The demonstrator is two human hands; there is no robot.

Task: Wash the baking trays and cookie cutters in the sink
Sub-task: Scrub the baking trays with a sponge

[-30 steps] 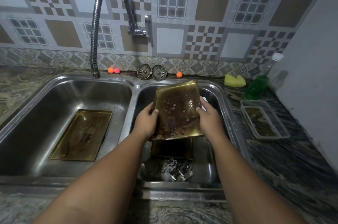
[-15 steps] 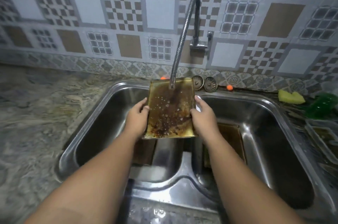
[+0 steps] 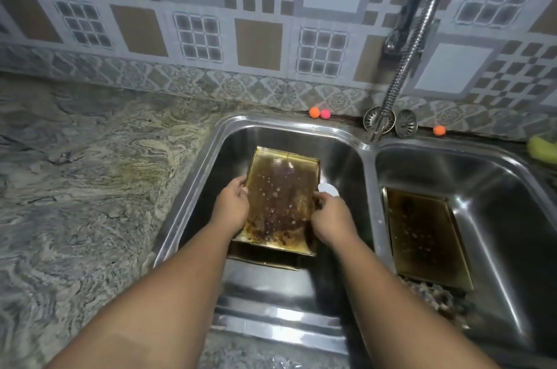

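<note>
1. As two bare hands hold a stained baking tray (image 3: 280, 202) over the left basin (image 3: 199, 175) of a steel double sink (image 3: 366, 145), each grip is closed on one long edge. The left hand (image 3: 232, 205) takes the left rim and the right hand (image 3: 331, 217) the right rim.
2. That tray's brown, crusted face is turned up and beaded with droplets. A second tray (image 3: 262, 260) lies beneath its near end, low in the same basin.
3. A third tray (image 3: 425, 236) rests in the right basin (image 3: 497, 187), with what look like the cookie cutters (image 3: 434, 296), blurred, at its near end.
4. The hose tap (image 3: 413, 46) ends with its spout (image 3: 373, 135) above the divider between the basins, well to the right of the held tray. No running water can be made out.
5. Slip risk: wet, greasy metal held only by its edges may slide out of either grip and strike the second tray or the steel below.
6. Spill risk: a steeper tilt would likely send brown residue onto the second tray.
7. Splash risk: with the spout where it hangs, a stream would probably miss the held tray, hit the divider and spray toward the bench (image 3: 90, 172).
8. A small white object (image 3: 328, 189) shows just beyond the right hand; what it is cannot be told.
</note>
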